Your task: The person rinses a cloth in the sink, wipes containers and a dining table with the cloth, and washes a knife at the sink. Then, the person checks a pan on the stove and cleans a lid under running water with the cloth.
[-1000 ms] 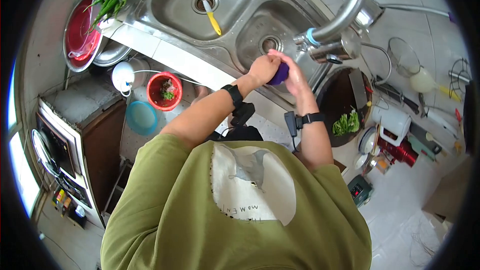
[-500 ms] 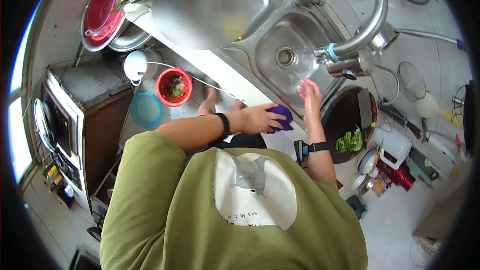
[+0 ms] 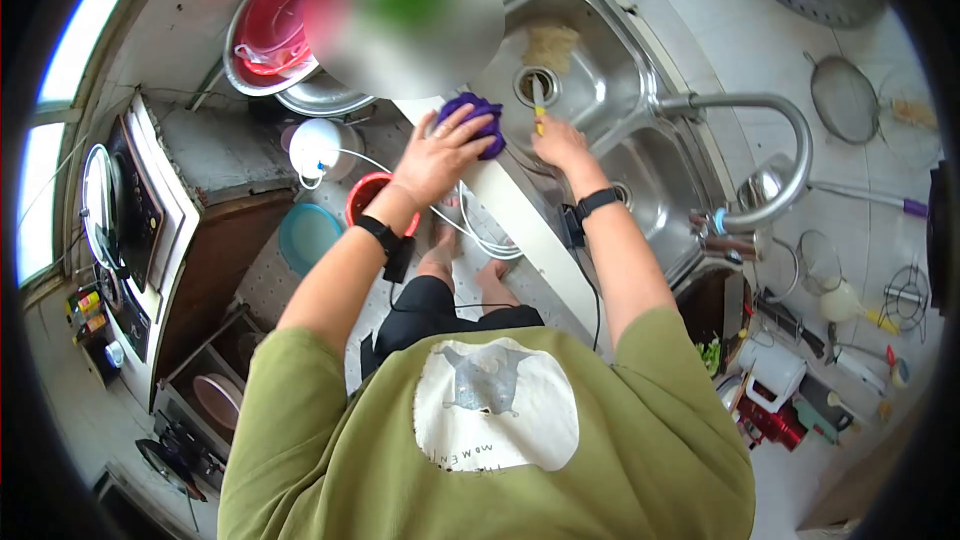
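Observation:
My left hand [image 3: 440,158] lies on a bunched purple cloth [image 3: 474,125] at the counter's front edge, fingers spread over it and gripping it. Over the left sink basin [image 3: 600,60], my right hand [image 3: 562,144] is closed around the yellow handle of a small knife [image 3: 540,112]. Its narrow metal blade points away from me, above the drain [image 3: 537,86]. A tan, mesh-like pad [image 3: 551,48] sits in that basin beyond the drain. Part of the right basin [image 3: 655,175] shows beside my right wrist. A blurred oval hides the counter left of the sink.
The curved faucet [image 3: 790,140] stands at the right. Stacked bowls [image 3: 270,20] are at upper left. On the floor are a red bucket [image 3: 366,192], a blue basin [image 3: 309,238] and a white container [image 3: 316,149] with a hose. Knives and utensils line the right wall.
My left hand has carried the purple cloth forward and left along the counter edge. The right hand, earlier empty over the right basin, has moved left and now grips the knife. The view has shifted.

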{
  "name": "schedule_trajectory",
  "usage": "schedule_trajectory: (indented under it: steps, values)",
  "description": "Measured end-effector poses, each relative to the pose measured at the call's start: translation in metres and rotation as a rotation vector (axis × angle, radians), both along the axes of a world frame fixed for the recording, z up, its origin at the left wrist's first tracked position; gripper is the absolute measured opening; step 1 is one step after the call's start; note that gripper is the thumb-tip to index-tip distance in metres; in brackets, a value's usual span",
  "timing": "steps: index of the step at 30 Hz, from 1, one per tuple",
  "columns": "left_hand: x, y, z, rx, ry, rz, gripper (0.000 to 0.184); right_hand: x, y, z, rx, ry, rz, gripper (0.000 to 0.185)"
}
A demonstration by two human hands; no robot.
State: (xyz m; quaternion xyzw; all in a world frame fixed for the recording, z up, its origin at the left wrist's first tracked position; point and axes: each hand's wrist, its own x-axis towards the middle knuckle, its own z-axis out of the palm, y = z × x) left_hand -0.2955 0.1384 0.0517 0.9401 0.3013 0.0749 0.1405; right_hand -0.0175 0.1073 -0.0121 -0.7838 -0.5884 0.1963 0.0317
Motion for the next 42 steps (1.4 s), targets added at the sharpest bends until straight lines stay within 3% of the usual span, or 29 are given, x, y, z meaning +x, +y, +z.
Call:
schedule_trajectory:
  steps: [2, 3, 4, 6, 7, 8, 10, 11, 13, 16, 22, 24, 26, 28, 32, 36, 42]
  values:
    - [0.0, 0.0, -0.003, -0.044, -0.031, 0.022, 0.047, 0.021, 0.029, -0.068, -0.524, 0.136, -0.049, 0.05]
    - [-0.001, 0.001, 0.002, -0.093, -0.053, 0.023, 0.047, 0.029, 0.033, -0.108, -0.512, 0.119, -0.075, 0.056]
    - [-0.002, 0.004, 0.007, -0.142, -0.078, 0.022, 0.048, 0.018, 0.043, -0.098, -0.506, 0.112, -0.054, 0.056]
    - [-0.008, 0.005, 0.017, -0.211, -0.116, 0.036, 0.048, 0.008, 0.048, -0.085, -0.226, 0.572, -0.209, 0.055]
    - [-0.011, 0.005, 0.021, -0.224, -0.177, 0.044, 0.041, -0.005, 0.049, -0.089, 0.069, 0.686, -0.233, 0.05]
    - [-0.014, 0.001, 0.023, -0.222, -0.183, 0.069, 0.041, -0.006, 0.048, -0.085, 0.06, 0.684, -0.208, 0.05]
    - [-0.019, -0.003, 0.026, -0.218, -0.264, 0.103, 0.034, -0.007, 0.052, -0.054, 0.062, 0.42, -0.173, 0.045]
    - [-0.021, -0.007, 0.028, -0.218, -0.327, 0.141, 0.03, 0.002, 0.05, -0.088, 0.167, 0.473, -0.194, 0.039]
    - [-0.026, -0.018, 0.032, -0.185, -0.413, 0.217, 0.036, -0.01, 0.039, -0.06, 0.073, 0.648, -0.285, 0.035]
    - [-0.037, -0.041, 0.035, -0.198, -0.539, 0.331, 0.044, -0.031, 0.012, -0.024, 0.182, 0.648, -0.183, 0.031]
    - [-0.098, -0.129, 0.078, -0.24, -0.56, 0.644, 0.036, -0.059, -0.05, 0.002, 0.519, 0.68, 0.023, 0.026]
    - [-0.133, -0.17, 0.075, -0.208, -0.661, 0.781, 0.034, -0.079, -0.074, 0.031, 0.539, 0.691, 0.102, 0.026]
    - [-0.171, -0.215, 0.08, -0.074, -0.643, 0.898, 0.034, -0.094, -0.085, 0.022, 0.55, 0.744, 0.146, 0.027]
    - [-0.207, -0.262, 0.098, -0.232, -0.654, 1.076, 0.033, -0.124, -0.098, 0.035, 0.474, 0.766, 0.217, 0.028]
    - [-0.273, -0.351, 0.095, -0.241, -0.707, 1.375, 0.033, -0.2, -0.115, 0.041, 0.272, 0.919, 0.361, 0.029]
    - [-0.322, -0.425, 0.093, -0.274, -0.939, 1.578, 0.034, -0.296, -0.136, 0.064, 0.168, 0.933, 0.578, 0.029]
    - [-0.407, -0.526, 0.1, -0.151, -0.955, 1.652, 0.036, -0.488, -0.212, 0.088, -0.027, 1.048, 0.821, 0.029]
